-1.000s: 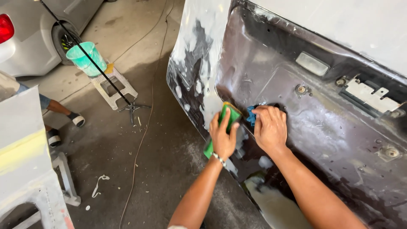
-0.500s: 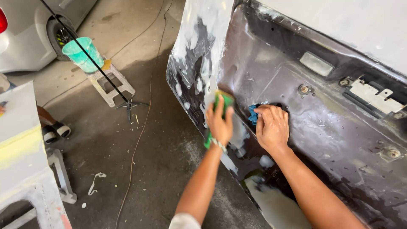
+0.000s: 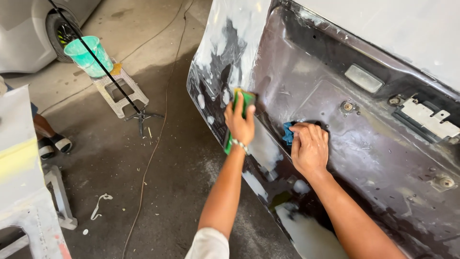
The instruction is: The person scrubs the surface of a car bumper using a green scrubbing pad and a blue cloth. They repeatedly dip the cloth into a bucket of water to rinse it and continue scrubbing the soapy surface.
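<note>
A large dark car body panel point(image 3: 364, 144), sanded in grey and white patches, fills the right of the head view. My left hand point(image 3: 238, 123) grips a green sanding block point(image 3: 247, 101) and presses it flat against the panel near its left edge. A bracelet sits on that wrist. My right hand point(image 3: 309, 146) lies palm down on the panel's middle, fingers over a small blue piece point(image 3: 288, 134) that shows only at its left side.
A green bucket point(image 3: 87, 56) stands on a small white stool point(image 3: 117, 91) at upper left, beside a black stand and a cable trailing over the concrete floor. Another person's feet in sandals point(image 3: 52, 144) show at far left. A grey car point(image 3: 28, 33) and a pale primed part point(image 3: 24, 192) border the left.
My left hand has slid the green block up and to the left across the panel. My right hand has stayed over the blue piece.
</note>
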